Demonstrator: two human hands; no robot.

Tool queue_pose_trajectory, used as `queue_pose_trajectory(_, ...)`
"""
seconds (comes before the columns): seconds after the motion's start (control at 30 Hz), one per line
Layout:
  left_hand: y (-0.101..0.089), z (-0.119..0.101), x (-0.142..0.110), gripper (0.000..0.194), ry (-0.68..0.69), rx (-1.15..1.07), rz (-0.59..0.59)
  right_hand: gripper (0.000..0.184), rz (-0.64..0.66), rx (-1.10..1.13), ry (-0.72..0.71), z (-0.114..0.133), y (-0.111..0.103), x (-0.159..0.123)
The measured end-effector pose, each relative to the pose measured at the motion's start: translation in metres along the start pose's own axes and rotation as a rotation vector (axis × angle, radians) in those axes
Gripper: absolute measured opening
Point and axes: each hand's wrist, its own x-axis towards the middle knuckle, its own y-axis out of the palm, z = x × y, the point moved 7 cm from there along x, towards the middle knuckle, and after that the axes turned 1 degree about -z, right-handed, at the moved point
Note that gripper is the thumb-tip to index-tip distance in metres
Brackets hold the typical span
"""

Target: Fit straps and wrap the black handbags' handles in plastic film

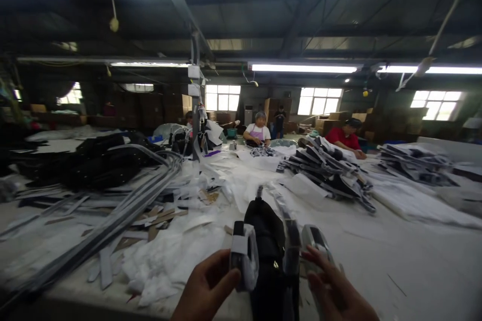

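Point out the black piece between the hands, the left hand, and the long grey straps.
Black piece (265,251): head view, middle of its dark body.
Left hand (209,283): head view, middle of the hand.
Grey straps (124,218): head view, midway along the bundle.

No lettering can be read; no numbers or signs either.

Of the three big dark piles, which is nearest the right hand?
The middle dark-and-white pile, its near end closest to the right hand; the black pile lies left of the post, the far-right pile farther back.
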Motion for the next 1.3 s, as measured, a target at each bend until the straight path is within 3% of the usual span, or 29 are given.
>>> queue_pose_trajectory(0.13, -0.006, 0.021, 0.010, 0.045, -0.030, 0.050, -0.050, 0.046, 0.098, 0.169, 0.150, -0.008, 0.024, 0.000)
queue_pose_trajectory(0.27, -0.006, 0.031, 0.015, 0.046, -0.054, 0.023, -0.118, 0.054, 0.194, 0.154, 0.237, -0.015, 0.037, 0.006)
queue_pose_trajectory(0.4, -0.005, 0.036, 0.024, 0.046, -0.048, 0.056, -0.103, 0.045, 0.245, 0.193, 0.263, -0.017, 0.046, 0.010)
queue_pose_trajectory(0.6, 0.004, 0.037, 0.036, 0.044, -0.022, 0.045, 0.000, 0.031, 0.272, 0.504, 0.330, -0.002, 0.065, 0.009)
queue_pose_trajectory(0.77, 0.008, 0.038, 0.043, 0.062, -0.004, -0.059, -0.023, 0.031, 0.320, 0.632, 0.374, 0.006, 0.078, 0.006)
queue_pose_trajectory(1.07, 0.033, 0.028, 0.050, 0.049, -0.042, -0.173, 0.082, 0.033, 0.315, 0.517, 0.276, 0.009, 0.071, 0.010)
queue_pose_trajectory(1.2, 0.040, 0.021, 0.052, 0.043, -0.069, -0.154, 0.011, 0.033, 0.288, 0.531, 0.256, 0.012, 0.071, 0.010)
queue_pose_trajectory(1.3, 0.038, 0.018, 0.054, 0.049, -0.133, -0.230, -0.064, 0.041, 0.137, 0.383, 0.219, 0.007, 0.062, 0.007)
